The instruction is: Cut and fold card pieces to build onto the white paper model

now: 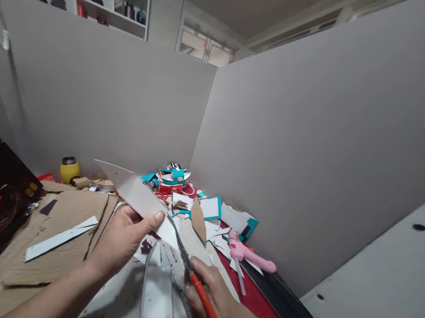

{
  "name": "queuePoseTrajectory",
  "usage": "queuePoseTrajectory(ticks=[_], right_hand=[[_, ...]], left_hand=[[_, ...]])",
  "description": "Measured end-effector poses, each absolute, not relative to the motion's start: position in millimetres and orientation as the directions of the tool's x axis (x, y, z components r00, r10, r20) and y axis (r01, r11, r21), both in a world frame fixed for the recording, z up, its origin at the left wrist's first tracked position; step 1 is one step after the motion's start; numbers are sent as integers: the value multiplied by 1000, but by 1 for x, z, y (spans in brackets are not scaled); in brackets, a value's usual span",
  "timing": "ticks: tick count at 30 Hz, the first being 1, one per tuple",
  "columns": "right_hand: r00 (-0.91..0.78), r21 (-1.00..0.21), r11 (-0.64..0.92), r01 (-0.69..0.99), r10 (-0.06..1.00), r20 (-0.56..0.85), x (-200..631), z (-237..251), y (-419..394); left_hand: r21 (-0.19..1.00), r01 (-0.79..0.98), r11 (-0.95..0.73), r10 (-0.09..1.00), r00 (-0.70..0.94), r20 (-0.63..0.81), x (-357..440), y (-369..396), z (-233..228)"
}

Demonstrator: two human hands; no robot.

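My left hand point(132, 233) grips a white cardboard sheet point(134, 190), thumb on top and fingers behind it, the sheet tilted up to the left. My right hand point(208, 288) is wrapped round orange-handled scissors point(199, 287). Their dark blades reach the sheet's right edge; whether they are parted there I cannot make out. Below the sheet, between my hands, lies a long white boat-like cardboard piece point(157, 290) with slit flaps at its far end.
Brown cardboard point(64, 222) with a white strip point(61, 238) on it lies left. A pink glue gun point(248, 254) rests right, beside paper scraps and a pointed brown cardboard piece point(198, 218). A yellow jar point(69, 170) stands at the back. Grey panels point(307, 136) wall the table.
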State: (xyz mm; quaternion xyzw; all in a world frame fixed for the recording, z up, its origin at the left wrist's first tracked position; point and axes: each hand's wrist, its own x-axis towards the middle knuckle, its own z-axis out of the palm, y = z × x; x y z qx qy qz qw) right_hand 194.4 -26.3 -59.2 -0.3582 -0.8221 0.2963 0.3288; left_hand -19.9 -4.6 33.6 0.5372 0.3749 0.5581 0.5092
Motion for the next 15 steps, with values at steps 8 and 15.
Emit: queuePoseTrajectory(ticks=[8, 15], right_hand=[[-504, -758, 536, 371, 802, 321, 194, -58, -26], [-487, -799, 535, 276, 794, 363, 191, -68, -26]], left_hand=[[986, -94, -139, 990, 11, 140, -17, -10, 29], [985, -128, -112, 993, -34, 109, -13, -10, 20]])
